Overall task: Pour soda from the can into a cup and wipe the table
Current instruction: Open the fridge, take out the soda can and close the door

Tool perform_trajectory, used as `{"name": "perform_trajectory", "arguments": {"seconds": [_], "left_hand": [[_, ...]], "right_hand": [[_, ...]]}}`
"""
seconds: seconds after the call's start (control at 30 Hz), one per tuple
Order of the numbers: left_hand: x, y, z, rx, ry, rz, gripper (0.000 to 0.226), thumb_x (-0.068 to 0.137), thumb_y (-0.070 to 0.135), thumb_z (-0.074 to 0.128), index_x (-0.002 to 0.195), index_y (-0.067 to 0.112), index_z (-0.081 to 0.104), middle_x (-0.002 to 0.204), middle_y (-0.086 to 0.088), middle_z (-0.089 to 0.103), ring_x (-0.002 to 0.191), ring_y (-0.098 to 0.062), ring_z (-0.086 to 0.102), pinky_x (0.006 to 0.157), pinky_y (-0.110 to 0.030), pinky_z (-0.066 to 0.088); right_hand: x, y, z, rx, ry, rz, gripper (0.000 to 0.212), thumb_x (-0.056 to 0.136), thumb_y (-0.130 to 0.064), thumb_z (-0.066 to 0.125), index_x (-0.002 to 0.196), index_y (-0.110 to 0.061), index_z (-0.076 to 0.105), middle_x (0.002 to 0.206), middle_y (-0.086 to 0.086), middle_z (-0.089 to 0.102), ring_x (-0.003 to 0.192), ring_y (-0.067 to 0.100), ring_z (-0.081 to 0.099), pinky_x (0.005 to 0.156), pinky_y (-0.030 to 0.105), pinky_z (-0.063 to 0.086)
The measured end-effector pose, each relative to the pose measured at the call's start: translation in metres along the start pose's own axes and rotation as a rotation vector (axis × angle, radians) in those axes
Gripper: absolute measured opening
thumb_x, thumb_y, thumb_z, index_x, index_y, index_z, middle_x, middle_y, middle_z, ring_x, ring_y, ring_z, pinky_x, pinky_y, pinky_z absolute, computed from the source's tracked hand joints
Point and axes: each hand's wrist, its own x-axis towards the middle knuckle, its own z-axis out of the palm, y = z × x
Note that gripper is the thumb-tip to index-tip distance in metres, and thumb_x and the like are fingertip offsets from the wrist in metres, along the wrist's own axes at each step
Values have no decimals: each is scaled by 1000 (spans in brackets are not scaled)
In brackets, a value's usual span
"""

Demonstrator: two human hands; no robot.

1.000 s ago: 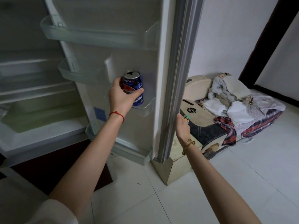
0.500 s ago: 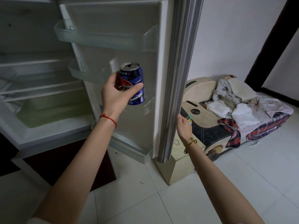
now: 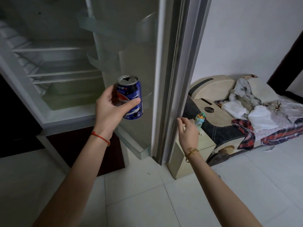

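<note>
Blue aluminium soda can (image 3: 129,97), its top already punched open, sits upright in the person's left hand (image 3: 111,108), thumb across the front of the label and the other fingers wrapped behind it. The can is in the air, in front of the white inner side of the open fridge door (image 3: 141,66), clear of the clear plastic door shelf (image 3: 146,102) beside it. The right hand (image 3: 188,130) is spread loose with nothing in it, fingertips just beside the grey rubber-sealed edge of that door; whether they touch it cannot be told.

The step in hand looks to be carrying the can away and shutting the fridge. Since the top is open, the can should be kept level as the arm comes back, with no quick swing, or soda may slop onto the pale tiled floor (image 3: 180,194). The hold is around the middle of the can, which suits a thin wall that dents under a hard squeeze. The right hand is best laid flat on the door's edge and pushed evenly, once the left arm is out of the door's path. No cup or table shows here, so pouring and wiping lie ahead.
</note>
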Motion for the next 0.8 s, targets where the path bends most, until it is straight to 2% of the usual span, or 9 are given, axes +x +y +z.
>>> {"name": "perform_trajectory", "arguments": {"seconds": [0.23, 0.4, 0.57, 0.73, 0.8], "left_hand": [[-31, -1, -44, 3, 43, -39, 56, 66, 3, 85, 116, 18, 63, 112, 4, 70, 104, -7, 67, 85, -18, 51], [-50, -5, -86, 18, 71, -61, 64, 66, 4, 85, 124, 12, 60, 115, 3, 69, 105, -6, 66, 86, -17, 51], [-67, -11, -136, 41, 81, -120, 79, 58, 18, 88, 130, 12, 57, 120, 2, 68, 110, -8, 65, 94, -23, 51], [-82, -12, -193, 65, 104, -163, 76, 62, 10, 88, 131, 15, 57, 120, 6, 67, 110, -5, 64, 95, -23, 50], [-86, -12, -216, 80, 99, -175, 70, 62, 10, 88, 125, 21, 58, 116, 11, 68, 108, -1, 64, 93, -21, 51]], "right_hand": [[-42, -16, 12, -32, 20, -253, 39, 99, -36, 44, 131, -16, 52, 119, 5, 63, 107, 16, 57, 90, 32, 49], [-71, -38, 25, -66, 109, -366, 43, 98, -35, 48, 130, -8, 55, 119, 10, 64, 106, 19, 60, 91, 29, 49], [-105, -69, 45, -68, 194, -435, 40, 97, -31, 54, 126, -4, 59, 113, 11, 67, 105, 18, 59, 92, 26, 46], [-141, -113, 69, -38, 272, -476, 37, 93, -27, 63, 122, -3, 62, 112, 10, 69, 103, 18, 61, 92, 26, 49], [-156, -134, 79, -28, 294, -486, 37, 91, -26, 65, 121, -3, 63, 112, 9, 69, 103, 18, 62, 94, 25, 48]]}}
